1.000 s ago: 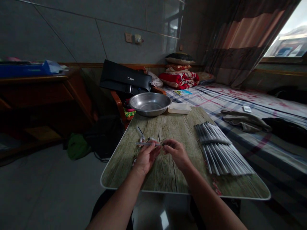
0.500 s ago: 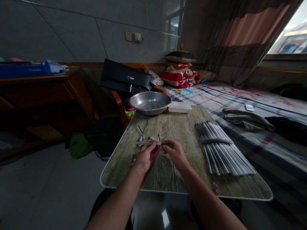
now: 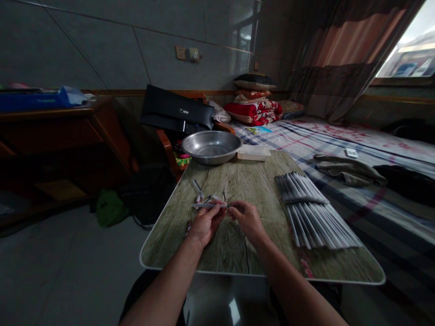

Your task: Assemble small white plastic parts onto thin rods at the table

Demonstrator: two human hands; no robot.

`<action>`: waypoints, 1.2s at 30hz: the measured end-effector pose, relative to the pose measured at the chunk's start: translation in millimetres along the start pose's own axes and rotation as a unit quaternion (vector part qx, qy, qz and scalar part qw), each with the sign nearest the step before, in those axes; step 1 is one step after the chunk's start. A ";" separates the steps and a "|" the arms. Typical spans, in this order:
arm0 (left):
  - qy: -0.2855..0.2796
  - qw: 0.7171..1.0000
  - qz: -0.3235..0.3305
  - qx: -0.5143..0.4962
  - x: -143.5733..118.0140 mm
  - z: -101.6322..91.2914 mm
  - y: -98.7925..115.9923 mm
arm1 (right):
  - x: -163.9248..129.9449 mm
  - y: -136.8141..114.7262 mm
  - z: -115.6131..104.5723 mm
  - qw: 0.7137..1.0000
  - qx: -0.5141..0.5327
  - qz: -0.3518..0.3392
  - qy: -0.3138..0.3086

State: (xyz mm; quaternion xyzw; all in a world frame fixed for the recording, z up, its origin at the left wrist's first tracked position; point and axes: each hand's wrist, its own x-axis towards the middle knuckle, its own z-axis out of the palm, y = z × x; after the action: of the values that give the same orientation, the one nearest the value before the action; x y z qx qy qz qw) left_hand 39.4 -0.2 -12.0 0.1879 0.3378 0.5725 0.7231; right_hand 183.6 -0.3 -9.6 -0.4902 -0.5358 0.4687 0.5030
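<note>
Bare forearms — no sleeves, seemingly no jewellery.

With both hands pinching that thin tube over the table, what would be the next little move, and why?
Probably the right hand keeps working at the near end of the thin tube while the left hand steadies it. The fingertips of both hands meet at that end, a few small parts lie loose just beyond, and the rows of tubes lie apart to the right on the table.
</note>
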 end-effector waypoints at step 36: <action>-0.045 0.996 0.036 0.068 -4.9 5.1 0.6 | -5.5 0.3 -6.2 0.996 -0.035 -0.003 -0.084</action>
State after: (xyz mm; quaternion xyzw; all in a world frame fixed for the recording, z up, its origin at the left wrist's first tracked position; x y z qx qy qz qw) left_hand 41.9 -4.2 -6.7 0.2742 0.3367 0.5647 0.7019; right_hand 189.9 -5.8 -10.0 -0.4645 -0.5937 0.4877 0.4403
